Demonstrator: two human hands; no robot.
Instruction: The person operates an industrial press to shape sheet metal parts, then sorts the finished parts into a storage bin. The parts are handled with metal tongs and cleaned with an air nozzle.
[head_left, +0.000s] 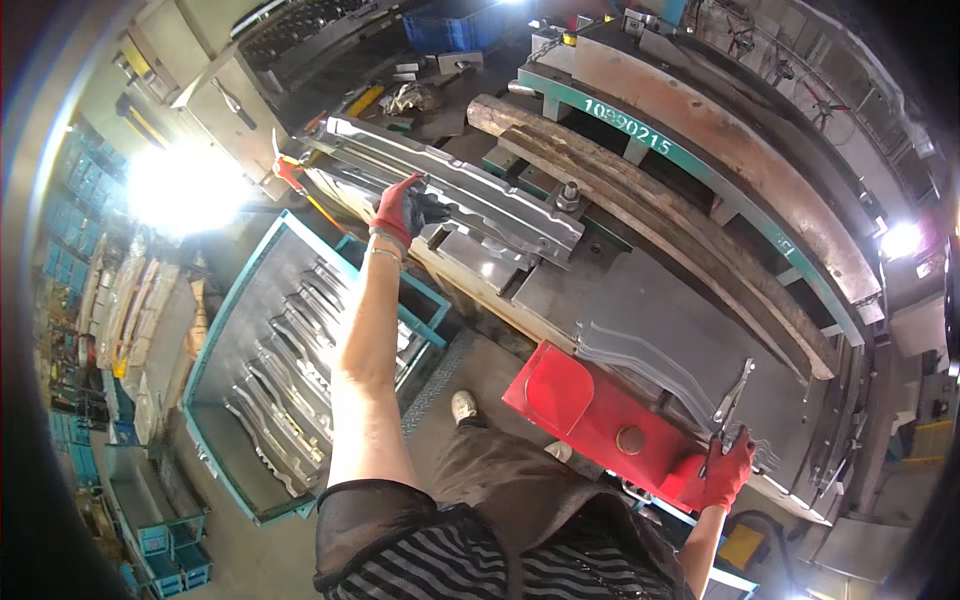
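Long stamped metal parts [480, 190] lie lengthwise on the press bench at the upper middle, shiny and ridged. At their near edge my left hand [402, 212], in a red glove with dark fingers, is closed on one of them; the fingertips are partly hidden. Toward the lower right, my red-gloved right hand [728, 470] is closed round a slim metal hand tool [735, 395] that looks like tongs, its tip pointing away from me. Beside that tool a thin, wavy-edged metal blank [640, 357] rests on the grey plate [660, 300].
A red metal box with a round knob [630, 438] sits at the bench's near edge. A teal-framed bin [225, 370] holds several formed parts at my left. Behind the bench curve a wooden beam [650, 205] and a green die frame [690, 170]. A blue crate [455, 30] stands far back.
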